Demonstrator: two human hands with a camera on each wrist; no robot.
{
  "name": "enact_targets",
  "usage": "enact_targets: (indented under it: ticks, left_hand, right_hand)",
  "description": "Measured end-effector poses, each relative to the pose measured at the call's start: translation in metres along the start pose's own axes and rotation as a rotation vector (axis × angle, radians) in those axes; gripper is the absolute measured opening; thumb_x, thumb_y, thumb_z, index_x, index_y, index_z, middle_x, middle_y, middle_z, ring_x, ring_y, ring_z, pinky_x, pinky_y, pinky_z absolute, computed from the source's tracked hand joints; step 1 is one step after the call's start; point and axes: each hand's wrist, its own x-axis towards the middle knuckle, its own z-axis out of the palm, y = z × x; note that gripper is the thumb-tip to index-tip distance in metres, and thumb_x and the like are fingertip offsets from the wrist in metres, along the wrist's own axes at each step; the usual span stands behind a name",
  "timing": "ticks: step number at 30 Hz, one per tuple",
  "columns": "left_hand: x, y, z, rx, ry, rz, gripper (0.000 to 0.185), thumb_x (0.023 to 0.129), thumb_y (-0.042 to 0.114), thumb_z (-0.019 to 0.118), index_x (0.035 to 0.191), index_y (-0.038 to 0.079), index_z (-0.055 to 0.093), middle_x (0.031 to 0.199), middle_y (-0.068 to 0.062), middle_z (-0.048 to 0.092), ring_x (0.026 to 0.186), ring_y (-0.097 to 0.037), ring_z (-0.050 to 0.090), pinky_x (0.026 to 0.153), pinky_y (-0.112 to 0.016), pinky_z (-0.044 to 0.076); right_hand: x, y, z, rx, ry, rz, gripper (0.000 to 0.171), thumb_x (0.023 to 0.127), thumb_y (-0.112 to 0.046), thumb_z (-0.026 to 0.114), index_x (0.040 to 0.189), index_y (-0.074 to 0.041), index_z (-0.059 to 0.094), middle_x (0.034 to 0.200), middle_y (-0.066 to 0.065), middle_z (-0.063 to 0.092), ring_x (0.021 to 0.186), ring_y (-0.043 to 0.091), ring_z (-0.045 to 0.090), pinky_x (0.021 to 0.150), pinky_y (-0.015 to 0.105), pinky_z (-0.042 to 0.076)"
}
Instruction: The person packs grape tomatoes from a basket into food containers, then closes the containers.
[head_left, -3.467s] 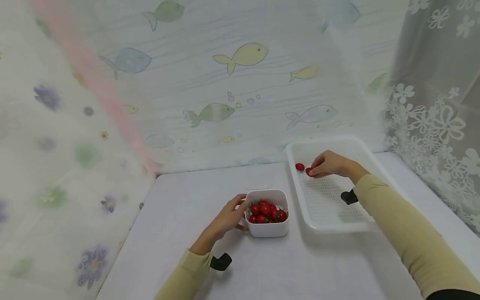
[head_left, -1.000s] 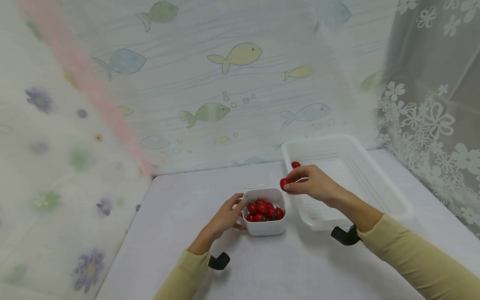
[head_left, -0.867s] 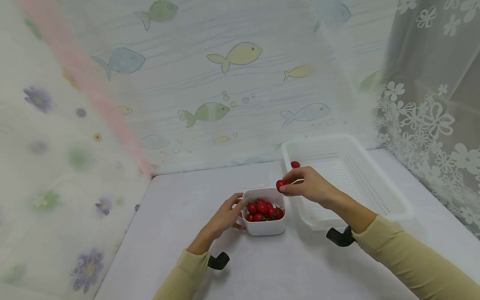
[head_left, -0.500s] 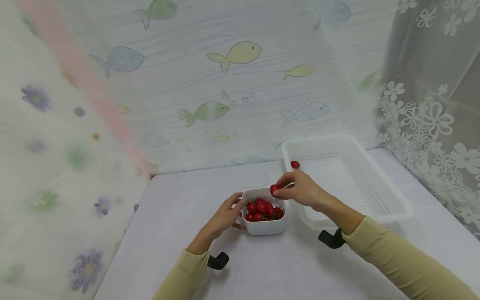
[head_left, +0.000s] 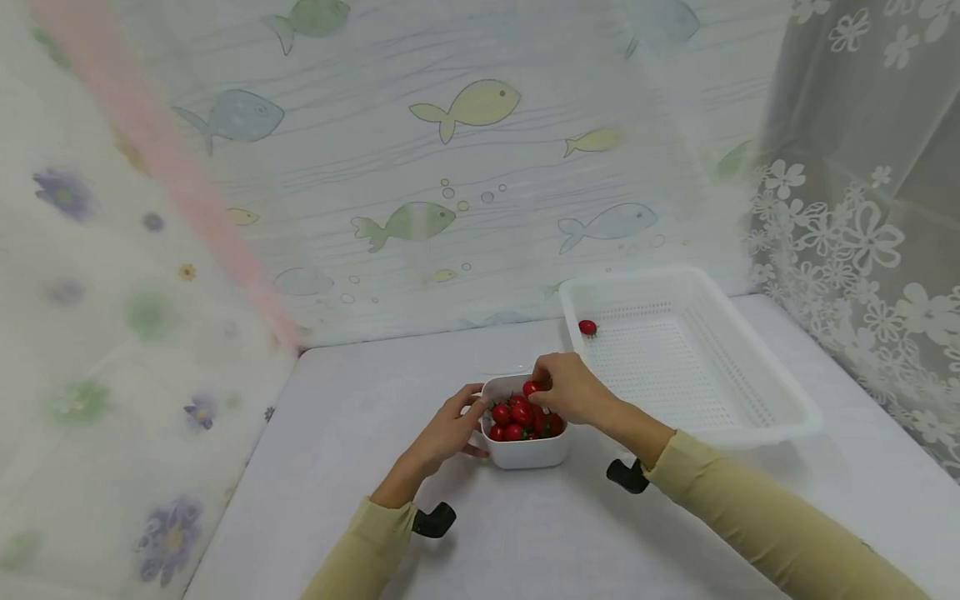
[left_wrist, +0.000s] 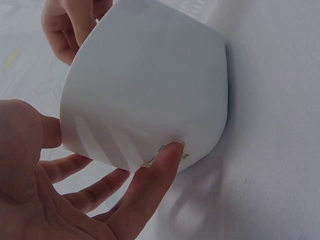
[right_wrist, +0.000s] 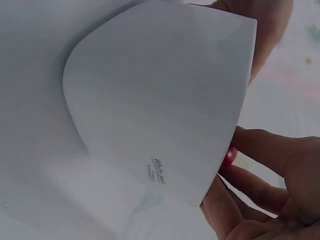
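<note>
Now right hand pinching cherry tomato over white bowl, left hand seemingly loosely cupping bowl's side

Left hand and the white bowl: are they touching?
Touching. The left wrist view shows the left hand with a fingertip pressed against the bowl wall.

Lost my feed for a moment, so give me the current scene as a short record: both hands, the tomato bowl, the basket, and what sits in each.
left hand: fingers rest against the side of the white bowl, steadying it
right hand: over the bowl, pinching a cherry tomato at its rim
bowl contents: a heap of red cherry tomatoes
white basket: right of the bowl, on the table
basket contents: a single tomato near its far left corner
</note>
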Motion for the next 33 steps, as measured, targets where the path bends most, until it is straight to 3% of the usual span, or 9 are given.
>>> enact_targets:
  ticks: [9, 17, 24, 29, 33]
  left_hand:
    - [-0.001, -0.002, 0.001, -0.002, 0.008, 0.003, 0.045, 0.111, 0.03, 0.046, 0.152, 0.012, 0.041, 0.15, -0.021, 0.044, 0.104, -0.032, 0.063, 0.07, -0.043, 0.065]
    - [-0.001, -0.002, 0.002, 0.006, 0.011, 0.0, 0.047, 0.111, 0.032, 0.046, 0.153, 0.012, 0.04, 0.149, -0.021, 0.044, 0.099, -0.026, 0.064, 0.07, -0.042, 0.065]
    - [0.0, 0.0, 0.001, 0.016, 0.013, 0.003, 0.046, 0.111, 0.031, 0.046, 0.152, 0.012, 0.041, 0.148, -0.02, 0.045, 0.1, -0.026, 0.064, 0.07, -0.042, 0.065]
    - [0.001, -0.001, 0.0, 0.021, 0.013, 0.001, 0.045, 0.111, 0.032, 0.046, 0.152, 0.014, 0.042, 0.148, -0.019, 0.046, 0.1, -0.027, 0.065, 0.069, -0.043, 0.065]
    - [0.0, -0.001, 0.001, 0.02, 0.011, 0.002, 0.046, 0.111, 0.033, 0.046, 0.152, 0.013, 0.042, 0.149, -0.02, 0.045, 0.101, -0.028, 0.064, 0.069, -0.043, 0.065]
  right_hand:
    - [0.006, -0.006, 0.02, -0.203, -0.021, -0.035, 0.012, 0.091, -0.003, 0.075, 0.088, -0.002, 0.064, 0.082, 0.005, 0.065, 0.073, 0.017, 0.058, 0.062, 0.027, 0.056]
    - [0.009, -0.009, 0.028, -0.269, -0.07, -0.004, 0.01, 0.091, -0.001, 0.075, 0.098, 0.002, 0.068, 0.088, 0.009, 0.069, 0.078, 0.02, 0.063, 0.073, 0.035, 0.061]
    - [0.002, -0.016, 0.012, -0.285, -0.109, -0.042, 0.02, 0.09, -0.001, 0.075, 0.108, 0.004, 0.068, 0.1, 0.014, 0.07, 0.087, 0.023, 0.062, 0.078, 0.036, 0.061]
    - [-0.006, -0.023, -0.012, -0.31, -0.12, -0.03, 0.028, 0.094, -0.007, 0.073, 0.119, 0.004, 0.066, 0.117, 0.019, 0.068, 0.098, 0.026, 0.063, 0.081, 0.038, 0.063]
    - [-0.01, -0.024, -0.034, -0.265, -0.13, -0.063, 0.028, 0.094, -0.011, 0.072, 0.118, 0.002, 0.067, 0.118, 0.018, 0.068, 0.106, 0.032, 0.064, 0.087, 0.043, 0.061]
